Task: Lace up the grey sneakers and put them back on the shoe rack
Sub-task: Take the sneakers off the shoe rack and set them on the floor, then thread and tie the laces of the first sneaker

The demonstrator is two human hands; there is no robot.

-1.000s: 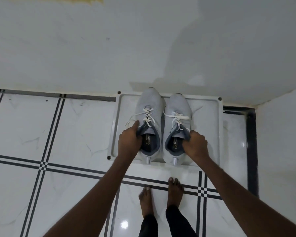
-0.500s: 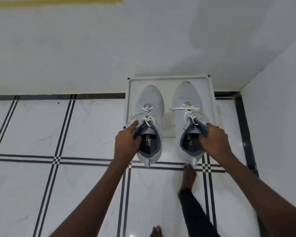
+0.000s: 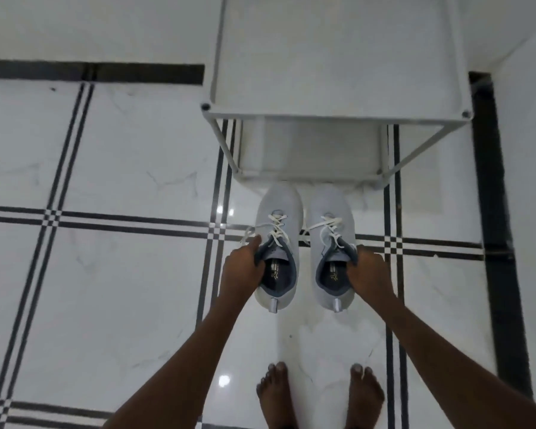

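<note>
- Before the shoe rack (image 3: 338, 117), just short of its lower shelf, I hold one grey sneaker in each hand, toes pointing at the rack, so both can go in together as a pair.
- My left hand (image 3: 240, 269) is clamped on the outer collar of the left sneaker (image 3: 277, 246), thumb on the outside and fingers hooked into the opening; gripping at the collar keeps the sole level and the toe free to lead.
- My right hand (image 3: 369, 272) grips the outer collar of the right sneaker (image 3: 333, 246) the same way. Both hands are well apart, with the shoes side by side between them, close but not pressed together.
- Whether the soles touch the floor (image 3: 121, 274) or hang just above it, I cannot tell.
- Both uppers are a soft pale-grey knit with rounded toes, darker padded collars, dark insoles and small heel pull tabs.
- White flat laces (image 3: 276, 226) cross the eyelets on both shoes; loose ends trail to the sides, so I judge the lacing done but the ends floppy enough to snag.
- Thin white tube frames the rack, with flat pale shelves that are bare where I can see them.
- Glossy white tile with black inlay lines reflects lights, and my bare feet (image 3: 319, 394) stand on it.
</note>
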